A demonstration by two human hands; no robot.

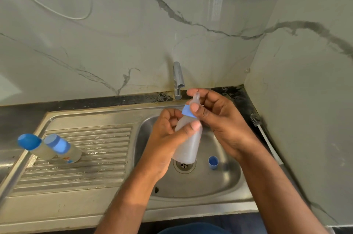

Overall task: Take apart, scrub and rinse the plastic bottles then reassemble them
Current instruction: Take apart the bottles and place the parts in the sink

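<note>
Marble-look wall behind, steel sink (225,191) below both hands. Left hand (168,134) wraps the clear bottle (188,145) at mid-body, fingers curled round it. Bottle's long axis runs from the grip up and slightly right toward the tap (178,80), base hanging over the drain (184,166). Right hand (214,117) sits just above the left's grip, pinching the blue collar (186,110) and teat (196,98). Likely unscrewing next: right hand is nearer the collar, left steadies. Loose blue cap (213,162) lies in the basin, right of the bottle's base. Two capped bottles (51,147) stand well left on the drainboard.
</note>
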